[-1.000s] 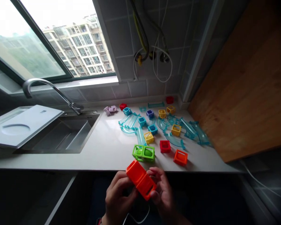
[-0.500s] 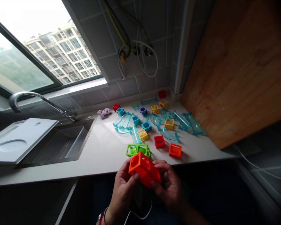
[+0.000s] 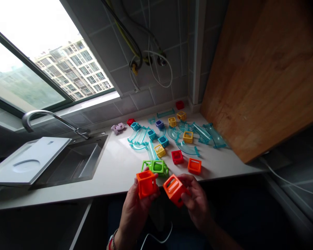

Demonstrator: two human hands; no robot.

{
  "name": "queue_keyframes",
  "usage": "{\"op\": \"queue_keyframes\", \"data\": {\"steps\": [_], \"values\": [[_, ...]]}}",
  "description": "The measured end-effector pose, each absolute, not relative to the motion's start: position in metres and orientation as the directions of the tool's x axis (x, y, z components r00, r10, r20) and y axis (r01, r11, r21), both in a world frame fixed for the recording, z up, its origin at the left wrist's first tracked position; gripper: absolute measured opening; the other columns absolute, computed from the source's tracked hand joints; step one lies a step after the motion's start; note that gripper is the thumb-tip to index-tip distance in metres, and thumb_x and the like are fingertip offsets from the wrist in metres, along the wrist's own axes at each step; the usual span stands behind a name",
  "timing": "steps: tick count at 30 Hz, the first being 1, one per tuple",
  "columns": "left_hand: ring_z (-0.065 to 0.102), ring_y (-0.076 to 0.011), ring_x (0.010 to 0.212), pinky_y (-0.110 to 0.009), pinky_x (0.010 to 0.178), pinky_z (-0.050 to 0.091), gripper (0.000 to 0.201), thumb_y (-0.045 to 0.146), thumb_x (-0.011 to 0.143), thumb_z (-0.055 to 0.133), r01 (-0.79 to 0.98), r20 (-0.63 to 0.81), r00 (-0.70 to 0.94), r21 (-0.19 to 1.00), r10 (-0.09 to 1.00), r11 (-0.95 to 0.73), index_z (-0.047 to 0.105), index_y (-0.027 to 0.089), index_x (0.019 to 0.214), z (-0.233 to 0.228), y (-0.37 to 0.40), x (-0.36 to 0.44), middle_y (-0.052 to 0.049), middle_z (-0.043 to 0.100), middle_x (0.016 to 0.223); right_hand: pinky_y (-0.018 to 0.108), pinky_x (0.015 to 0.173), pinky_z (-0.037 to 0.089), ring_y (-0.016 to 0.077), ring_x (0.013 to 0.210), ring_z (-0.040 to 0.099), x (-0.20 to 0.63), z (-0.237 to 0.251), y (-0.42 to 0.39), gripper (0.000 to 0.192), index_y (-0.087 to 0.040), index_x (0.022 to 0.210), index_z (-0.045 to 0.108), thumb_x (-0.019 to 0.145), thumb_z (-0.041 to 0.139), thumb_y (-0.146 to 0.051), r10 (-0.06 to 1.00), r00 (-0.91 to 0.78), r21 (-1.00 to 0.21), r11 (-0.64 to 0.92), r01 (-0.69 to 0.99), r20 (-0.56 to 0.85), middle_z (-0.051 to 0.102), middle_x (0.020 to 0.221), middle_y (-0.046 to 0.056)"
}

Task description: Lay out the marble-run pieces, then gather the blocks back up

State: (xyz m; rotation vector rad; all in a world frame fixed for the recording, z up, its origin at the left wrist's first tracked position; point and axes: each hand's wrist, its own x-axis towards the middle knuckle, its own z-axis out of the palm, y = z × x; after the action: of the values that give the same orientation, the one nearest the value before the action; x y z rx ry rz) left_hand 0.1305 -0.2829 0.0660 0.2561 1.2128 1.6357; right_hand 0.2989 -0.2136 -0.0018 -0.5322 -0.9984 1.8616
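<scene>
My left hand [image 3: 135, 205] grips an orange hollow cube [image 3: 146, 183], and my right hand [image 3: 197, 201] grips a second orange cube [image 3: 174, 189]. The two cubes are apart, held just in front of the white counter's [image 3: 114, 170] front edge. Right behind them on the counter sits a joined pair of green cubes [image 3: 155, 167]. A red cube [image 3: 177, 157] and another orange cube [image 3: 194, 166] lie just beyond my right hand.
Farther back lie several blue, yellow and purple cubes and clear teal track pieces [image 3: 189, 147]. A steel sink [image 3: 73, 163] with a tap [image 3: 52, 119] and a white board [image 3: 28, 163] is at the left. A wooden panel [image 3: 263, 76] rises at the right.
The two orange cubes, joined as one block in both hands, have come apart: one is now in each hand. The view has shifted slightly.
</scene>
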Motion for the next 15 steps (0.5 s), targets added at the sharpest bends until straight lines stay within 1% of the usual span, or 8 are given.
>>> {"op": "queue_keyframes", "data": {"steps": [2,4,7,10,11,12,14,15], "values": [[0.073,-0.0202,0.08,-0.032,0.07,0.064,0.044,0.053,0.092,0.07,-0.602,-0.42,-0.43,0.793,0.799,0.093,0.076,0.02,0.121,0.067,-0.283,0.134,-0.013,0.077,0.117,0.034,0.083,0.061,0.0227,0.097,0.073,0.299,-0.002,-0.212,0.043,-0.029,0.129,0.06,0.092,0.074,-0.048,0.886,-0.461,-0.805,-0.239,-0.544,0.049,0.074,0.117,0.008],[0.069,-0.0171,0.071,-0.027,0.063,0.061,0.04,0.051,0.09,0.074,-0.579,-0.438,-0.418,0.804,0.796,0.138,0.079,0.016,0.11,0.066,-0.284,0.138,-0.011,0.078,0.101,0.038,0.09,0.061,0.0253,0.106,0.073,0.299,0.0,-0.211,0.046,-0.029,0.132,0.059,0.093,0.074,-0.046,0.89,-0.455,-0.809,-0.235,-0.539,0.044,0.072,0.124,0.01],[0.059,-0.0122,0.055,-0.022,0.05,0.053,0.041,0.053,0.089,0.075,-0.511,-0.452,-0.414,0.834,0.79,0.209,0.079,0.013,0.088,0.063,-0.284,0.142,-0.004,0.068,0.069,0.04,0.097,0.06,0.0267,0.112,0.073,0.297,0.002,-0.212,0.049,-0.029,0.137,0.058,0.094,0.073,-0.045,0.896,-0.443,-0.829,-0.222,-0.514,0.035,0.072,0.128,0.01],[0.052,-0.011,0.044,-0.022,0.041,0.045,0.05,0.061,0.088,0.073,-0.441,-0.473,-0.428,0.853,0.77,0.278,0.075,0.013,0.074,0.056,-0.286,0.144,-0.003,0.06,0.055,0.039,0.1,0.058,0.0252,0.111,0.072,0.296,0.003,-0.212,0.05,-0.029,0.139,0.059,0.094,0.074,-0.043,0.885,-0.462,-0.857,-0.199,-0.475,0.051,0.072,0.127,0.01],[0.051,-0.0112,0.041,-0.022,0.04,0.044,0.053,0.064,0.088,0.071,-0.424,-0.474,-0.434,0.858,0.766,0.291,0.075,0.013,0.075,0.053,-0.288,0.145,-0.003,0.06,0.053,0.039,0.1,0.058,0.0254,0.112,0.072,0.296,0.002,-0.212,0.051,-0.028,0.14,0.06,0.094,0.075,-0.044,0.877,-0.478,-0.865,-0.195,-0.463,0.058,0.071,0.128,0.01],[0.051,-0.0115,0.04,-0.022,0.039,0.043,0.056,0.068,0.089,0.067,-0.415,-0.471,-0.439,0.862,0.765,0.292,0.077,0.013,0.082,0.051,-0.289,0.145,-0.004,0.061,0.054,0.039,0.099,0.058,0.0259,0.112,0.071,0.295,0.002,-0.212,0.053,-0.027,0.14,0.061,0.093,0.076,-0.044,0.867,-0.495,-0.87,-0.194,-0.453,0.064,0.07,0.129,0.01],[0.055,-0.0128,0.043,-0.024,0.041,0.045,0.068,0.075,0.09,0.059,-0.429,-0.449,-0.445,0.866,0.775,0.256,0.078,0.012,0.108,0.049,-0.292,0.146,-0.008,0.071,0.066,0.037,0.096,0.059,0.0275,0.113,0.071,0.295,0.0,-0.211,0.059,-0.026,0.14,0.062,0.089,0.08,-0.047,0.849,-0.524,-0.871,-0.21,-0.444,0.062,0.069,0.13,0.011],[0.059,-0.014,0.047,-0.024,0.043,0.048,0.075,0.077,0.091,0.055,-0.449,-0.429,-0.446,0.866,0.786,0.218,0.074,0.012,0.123,0.049,-0.293,0.146,-0.011,0.075,0.079,0.036,0.094,0.06,0.0282,0.114,0.071,0.295,-0.001,-0.211,0.062,-0.025,0.14,0.062,0.086,0.082,-0.049,0.843,-0.535,-0.868,-0.224,-0.443,0.055,0.069,0.131,0.011]]}}
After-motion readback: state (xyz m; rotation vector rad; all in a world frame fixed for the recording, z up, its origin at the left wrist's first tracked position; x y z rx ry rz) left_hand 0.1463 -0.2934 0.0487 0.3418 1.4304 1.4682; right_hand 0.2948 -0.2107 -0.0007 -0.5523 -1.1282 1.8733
